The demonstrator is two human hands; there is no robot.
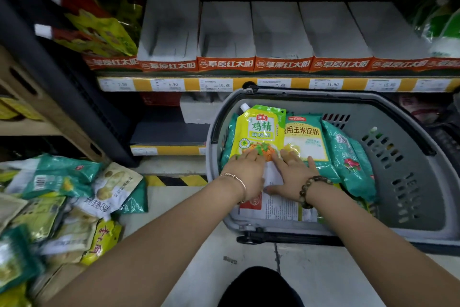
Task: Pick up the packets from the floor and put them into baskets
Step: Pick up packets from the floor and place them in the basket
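A grey shopping basket [410, 197] stands on the floor at the right, with several packets inside. On top lies a yellow-green spouted pouch [258, 130], next to a teal and white starch packet [307, 140] and a teal packet [348, 157]. My left hand [245, 172] rests with straight fingers on the pouch's lower edge. My right hand [291, 173] lies flat beside it, fingers spread over the pouch and the starch packet. A heap of loose packets [62, 202] lies on the floor at the left.
Store shelves [249, 83] with price tags and white display boxes [278, 32] stand right behind the basket. A dark shelf post [74, 97] rises at the left beside cardboard boxes. A yellow-black hazard strip [174, 179] marks the shelf base. Pale floor [199, 244] lies between heap and basket.
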